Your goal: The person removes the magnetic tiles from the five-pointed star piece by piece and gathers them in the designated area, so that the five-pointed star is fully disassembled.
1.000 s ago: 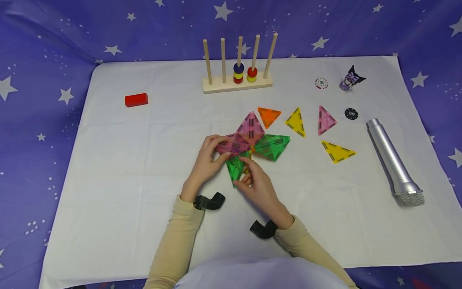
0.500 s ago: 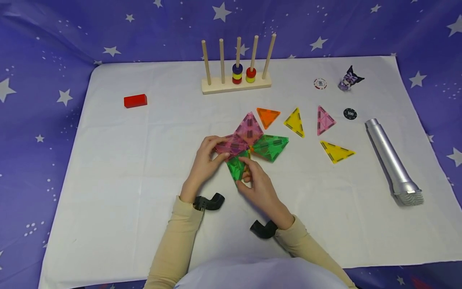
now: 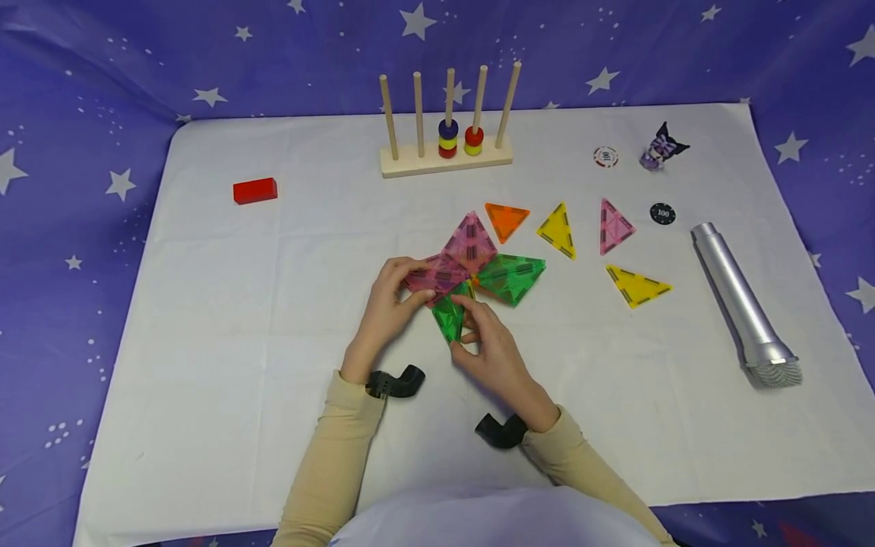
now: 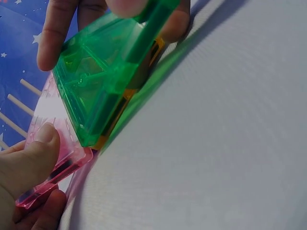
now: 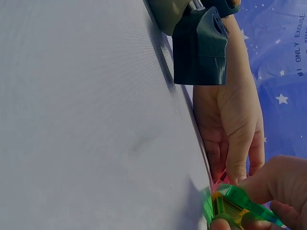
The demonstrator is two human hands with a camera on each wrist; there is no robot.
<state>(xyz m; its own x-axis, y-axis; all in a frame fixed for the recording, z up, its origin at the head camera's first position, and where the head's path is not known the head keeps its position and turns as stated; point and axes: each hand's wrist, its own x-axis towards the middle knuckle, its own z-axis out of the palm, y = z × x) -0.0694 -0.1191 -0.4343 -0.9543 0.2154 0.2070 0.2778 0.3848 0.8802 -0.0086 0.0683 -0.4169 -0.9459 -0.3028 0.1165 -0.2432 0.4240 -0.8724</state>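
My left hand (image 3: pixel 388 300) grips a translucent pink magnetic tile (image 3: pixel 436 275), its thumb on top and fingertips beneath in the left wrist view. My right hand (image 3: pixel 494 351) pinches a green triangular magnetic tile (image 4: pixel 98 76) beside the pink one. That green tile is tilted up off the cloth. Under it a yellow-orange tile (image 5: pixel 232 210) shows, partly hidden by the right fingers. A second pink tile piece (image 3: pixel 470 241) and a second green piece (image 3: pixel 513 279) meet these tiles at the centre in a pinwheel-like shape.
Loose triangular tiles lie right of the shape: orange (image 3: pixel 506 220), yellow (image 3: pixel 558 231), pink (image 3: pixel 616 228) and yellow (image 3: pixel 637 287). Behind stands a peg rack (image 3: pixel 446 161) with rings. A silver microphone (image 3: pixel 745 308), chips (image 3: pixel 662 213), a figurine (image 3: pixel 661 149) and a red block (image 3: pixel 255 191) lie around.
The lower tip of the green tile and my right fingertips have shifted slightly to the right. My left hand stays on the pink tile.
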